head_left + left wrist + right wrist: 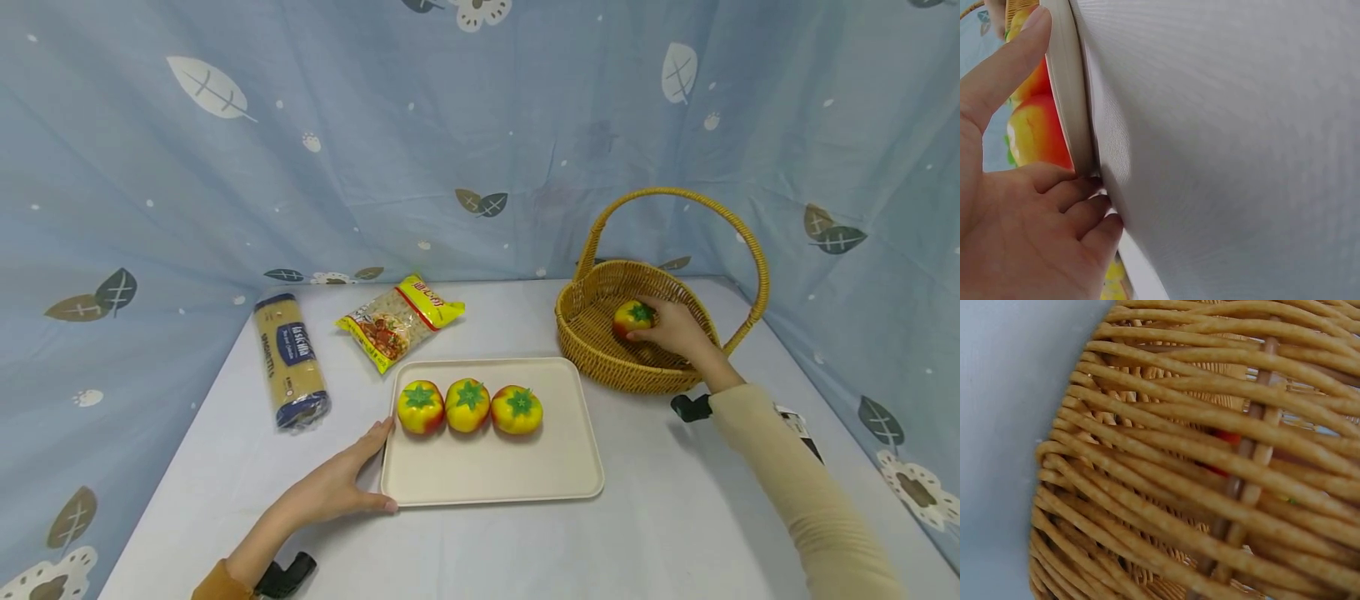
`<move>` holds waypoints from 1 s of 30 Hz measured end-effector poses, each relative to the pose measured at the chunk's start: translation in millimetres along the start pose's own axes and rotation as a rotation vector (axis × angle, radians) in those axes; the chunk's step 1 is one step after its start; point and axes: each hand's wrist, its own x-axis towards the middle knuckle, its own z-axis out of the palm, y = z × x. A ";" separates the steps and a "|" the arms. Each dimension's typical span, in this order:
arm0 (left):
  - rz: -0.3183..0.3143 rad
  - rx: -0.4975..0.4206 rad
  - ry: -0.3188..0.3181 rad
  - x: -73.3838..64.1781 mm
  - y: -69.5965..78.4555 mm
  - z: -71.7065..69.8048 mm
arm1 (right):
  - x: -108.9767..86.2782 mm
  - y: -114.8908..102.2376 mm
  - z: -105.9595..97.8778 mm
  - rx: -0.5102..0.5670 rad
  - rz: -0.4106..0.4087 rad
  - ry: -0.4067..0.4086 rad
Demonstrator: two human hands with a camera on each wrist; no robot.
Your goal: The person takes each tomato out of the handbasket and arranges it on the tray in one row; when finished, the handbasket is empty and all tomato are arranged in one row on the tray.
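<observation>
Inside the wicker basket [622, 379], my right hand [675, 327] grips a yellow-and-red fruit [628, 322] with a green, star-shaped leafy top. Through the weave in the right wrist view, only a patch of the red fruit [1225, 453] shows; the hand is mostly hidden. My left hand [341, 483] holds the near left corner of a cream tray [495, 475], thumb at the front rim and fingers against the left side. In the left wrist view its fingers [1088, 215] bend at the tray's edge. Three similar fruits [467, 406] sit in a row on the tray.
A pack of spaghetti [292, 358] lies at the left of the white table [510, 550]. Behind the tray is a yellow food bag [401, 321]. The basket's tall handle [675, 192] arches over its opening. Blue patterned cloth [420, 150] hangs behind and at both sides.
</observation>
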 end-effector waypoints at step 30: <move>0.003 0.013 0.004 -1.1 0.6 -0.5 | -37.2 -22.0 -0.9 0.032 -0.189 0.255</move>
